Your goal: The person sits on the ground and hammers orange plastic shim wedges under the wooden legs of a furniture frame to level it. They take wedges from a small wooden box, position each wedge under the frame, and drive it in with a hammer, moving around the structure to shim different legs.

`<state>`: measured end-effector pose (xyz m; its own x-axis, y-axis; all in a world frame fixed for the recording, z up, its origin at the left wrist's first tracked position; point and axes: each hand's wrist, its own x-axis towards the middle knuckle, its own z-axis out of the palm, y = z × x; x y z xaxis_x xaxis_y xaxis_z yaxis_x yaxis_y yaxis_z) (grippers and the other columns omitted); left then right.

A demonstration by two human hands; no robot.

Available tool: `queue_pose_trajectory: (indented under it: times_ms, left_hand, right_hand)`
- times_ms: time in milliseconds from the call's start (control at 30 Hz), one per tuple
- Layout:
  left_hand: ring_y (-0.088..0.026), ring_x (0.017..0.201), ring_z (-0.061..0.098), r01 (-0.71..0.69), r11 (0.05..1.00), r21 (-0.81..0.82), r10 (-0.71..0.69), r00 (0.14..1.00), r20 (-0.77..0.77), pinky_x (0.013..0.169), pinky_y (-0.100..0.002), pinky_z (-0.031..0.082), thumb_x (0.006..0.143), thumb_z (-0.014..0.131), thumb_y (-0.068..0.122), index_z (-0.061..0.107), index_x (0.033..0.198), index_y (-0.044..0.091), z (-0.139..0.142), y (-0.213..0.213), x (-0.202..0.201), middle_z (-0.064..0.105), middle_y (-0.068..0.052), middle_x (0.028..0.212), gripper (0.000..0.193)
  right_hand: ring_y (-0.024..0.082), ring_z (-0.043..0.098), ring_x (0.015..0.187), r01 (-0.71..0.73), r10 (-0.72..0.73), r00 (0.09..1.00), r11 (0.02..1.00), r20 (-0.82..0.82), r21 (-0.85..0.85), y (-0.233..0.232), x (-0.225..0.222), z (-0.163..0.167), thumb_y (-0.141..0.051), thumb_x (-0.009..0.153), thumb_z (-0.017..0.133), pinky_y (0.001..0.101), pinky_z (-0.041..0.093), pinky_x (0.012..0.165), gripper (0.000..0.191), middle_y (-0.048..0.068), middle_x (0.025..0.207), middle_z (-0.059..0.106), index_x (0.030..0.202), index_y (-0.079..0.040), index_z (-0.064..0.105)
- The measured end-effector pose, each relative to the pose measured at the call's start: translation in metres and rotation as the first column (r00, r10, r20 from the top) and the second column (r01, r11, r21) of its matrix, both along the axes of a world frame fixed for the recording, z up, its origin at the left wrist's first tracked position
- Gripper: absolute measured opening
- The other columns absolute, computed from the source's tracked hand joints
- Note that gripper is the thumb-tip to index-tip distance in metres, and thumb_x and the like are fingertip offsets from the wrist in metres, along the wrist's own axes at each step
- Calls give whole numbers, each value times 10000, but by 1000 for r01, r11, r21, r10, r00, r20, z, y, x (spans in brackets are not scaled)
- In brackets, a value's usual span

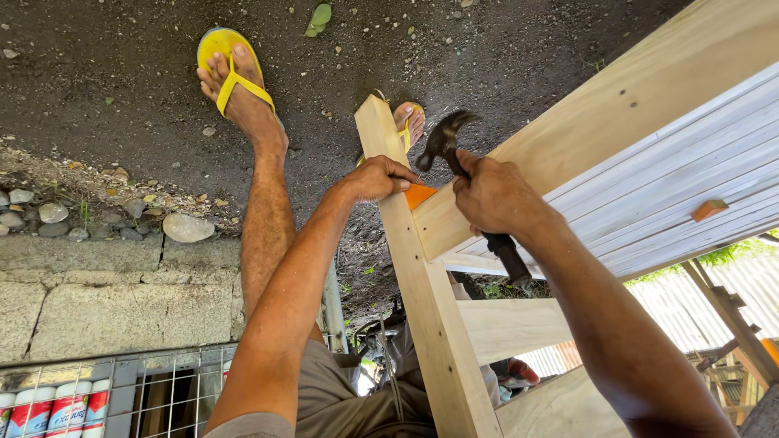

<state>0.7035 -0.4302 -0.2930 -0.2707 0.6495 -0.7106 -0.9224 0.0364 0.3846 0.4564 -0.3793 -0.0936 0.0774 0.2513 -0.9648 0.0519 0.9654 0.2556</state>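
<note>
A person's right hand point(495, 195) is closed tight around one claw hammer point(445, 139), its head poised just above one small orange block point(419, 195). The left hand point(377, 177) grips one upright wooden post point(422, 292) beside that block, above two yellow flip-flops point(223, 49) on dark ground.

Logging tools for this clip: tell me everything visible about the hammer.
The hammer is a claw hammer with a dark, worn metal head and a dark handle. The right hand grips the handle mid-length, head raised and tilted above the pale wooden post, near the left hand. Its handle end pokes out below the fist.
</note>
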Motion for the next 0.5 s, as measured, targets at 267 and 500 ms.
queue_pose_trajectory:
  times_ms: [267,500]
  left_hand:
    - [-110,966,704,-50,999,6,50,999,17,903,-284,554,908,714,168,793,1163,243,7,0,-1,801,2,1104,277]
    - [-110,957,702,-51,999,-12,52,997,65,898,-282,551,896,718,165,803,1141,248,10,1,-3,800,8,1100,272]
  right_hand:
    - [300,740,558,-67,67,998,998,11,8,-8,-21,-5,-227,996,459,404,624,623,551,251,791,740,1516,-51,422]
    - [290,743,567,-103,99,989,994,111,33,-18,-30,-9,-225,988,479,408,624,612,555,235,809,750,1523,-90,422]
